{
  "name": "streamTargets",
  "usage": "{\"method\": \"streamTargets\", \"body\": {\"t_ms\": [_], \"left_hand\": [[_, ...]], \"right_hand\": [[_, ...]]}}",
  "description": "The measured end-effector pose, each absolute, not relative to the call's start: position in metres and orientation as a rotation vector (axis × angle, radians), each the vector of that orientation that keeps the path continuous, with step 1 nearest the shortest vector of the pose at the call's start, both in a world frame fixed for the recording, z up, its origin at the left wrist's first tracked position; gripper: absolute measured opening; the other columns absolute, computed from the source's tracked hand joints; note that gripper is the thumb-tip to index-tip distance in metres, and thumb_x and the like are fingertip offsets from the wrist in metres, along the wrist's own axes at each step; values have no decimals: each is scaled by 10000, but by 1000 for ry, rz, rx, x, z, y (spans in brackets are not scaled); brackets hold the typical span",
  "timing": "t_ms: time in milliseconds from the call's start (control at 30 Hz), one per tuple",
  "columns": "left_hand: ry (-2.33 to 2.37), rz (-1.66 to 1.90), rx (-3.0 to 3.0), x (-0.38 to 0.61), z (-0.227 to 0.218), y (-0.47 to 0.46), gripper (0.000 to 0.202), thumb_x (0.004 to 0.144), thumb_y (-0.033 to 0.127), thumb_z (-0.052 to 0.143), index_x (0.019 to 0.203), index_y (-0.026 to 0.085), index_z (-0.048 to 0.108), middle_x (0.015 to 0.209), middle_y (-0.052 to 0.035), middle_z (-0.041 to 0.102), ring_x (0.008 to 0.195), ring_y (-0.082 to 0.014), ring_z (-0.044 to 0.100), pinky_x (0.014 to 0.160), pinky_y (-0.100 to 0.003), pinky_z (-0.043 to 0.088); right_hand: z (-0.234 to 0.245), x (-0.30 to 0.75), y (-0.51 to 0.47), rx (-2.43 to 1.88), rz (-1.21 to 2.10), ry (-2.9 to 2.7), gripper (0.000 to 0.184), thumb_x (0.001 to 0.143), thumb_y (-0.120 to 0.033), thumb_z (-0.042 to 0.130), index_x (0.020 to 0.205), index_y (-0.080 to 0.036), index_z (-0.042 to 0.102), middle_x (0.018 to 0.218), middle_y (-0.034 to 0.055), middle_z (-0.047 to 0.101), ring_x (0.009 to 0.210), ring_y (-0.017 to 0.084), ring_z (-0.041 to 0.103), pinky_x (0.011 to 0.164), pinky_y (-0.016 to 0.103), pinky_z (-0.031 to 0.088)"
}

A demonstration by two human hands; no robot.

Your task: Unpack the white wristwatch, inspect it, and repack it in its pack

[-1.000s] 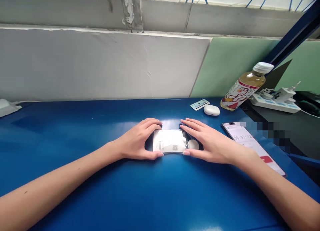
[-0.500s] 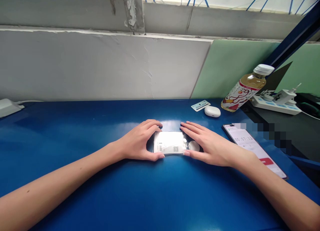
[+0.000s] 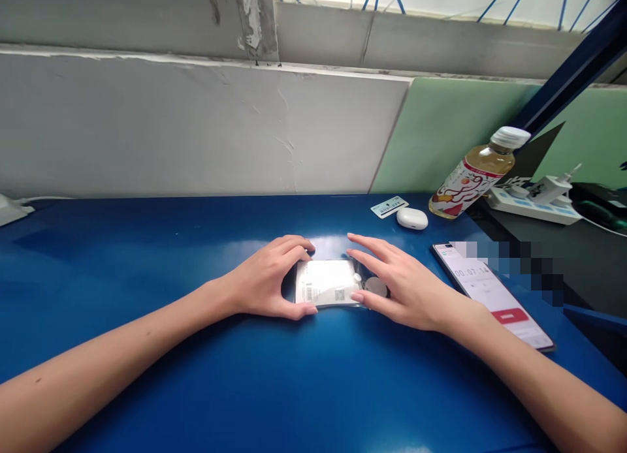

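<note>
The person's left hand point(image 3: 269, 280) grasps the left end of a clear-wrapped white packet point(image 3: 323, 282), thumb along its near edge and fingers at the far one. The right hand point(image 3: 411, 284) is spread loosely over the other end, its thumb by the near edge; whether it touches there cannot be told. Between that thumb and fingers shows a pale round piece point(image 3: 376, 286). The packet lies flat on the blue desk point(image 3: 274, 381). Beyond are a phone point(image 3: 482, 290), a white case point(image 3: 412, 218), a card point(image 3: 389, 207) and a bottle point(image 3: 465, 184).
</note>
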State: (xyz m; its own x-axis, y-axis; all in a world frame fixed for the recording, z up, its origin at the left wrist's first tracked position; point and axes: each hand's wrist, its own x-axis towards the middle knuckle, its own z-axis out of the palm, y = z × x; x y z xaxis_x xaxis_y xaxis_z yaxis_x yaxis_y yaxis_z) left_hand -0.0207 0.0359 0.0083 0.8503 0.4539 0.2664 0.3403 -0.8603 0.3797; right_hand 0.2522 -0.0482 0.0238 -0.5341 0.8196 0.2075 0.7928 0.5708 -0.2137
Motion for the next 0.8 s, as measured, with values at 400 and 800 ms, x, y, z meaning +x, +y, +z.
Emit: {"method": "streamTargets", "body": {"t_ms": [400, 800], "left_hand": [[679, 515, 2698, -19, 9, 33, 582, 704, 555, 761, 1095, 180, 546, 1305, -173, 576, 1165, -335, 601, 959, -459, 515], [693, 480, 2681, -18, 9, 33, 566, 707, 501, 761, 1116, 176, 545, 1311, -168, 564, 1182, -344, 583, 984, -467, 500]], "right_hand": [[16, 242, -50, -1344, 145, -2515, 439, 1003, -273, 381, 1362, -69, 530, 1398, 183, 589, 1318, 303, 533, 1077, 477, 480], [11, 240, -52, -1272, 10, -2600, 403, 956, -106, 366, 1324, -33, 515, 1397, 267, 556, 1307, 335, 538, 1044, 511, 500]]}}
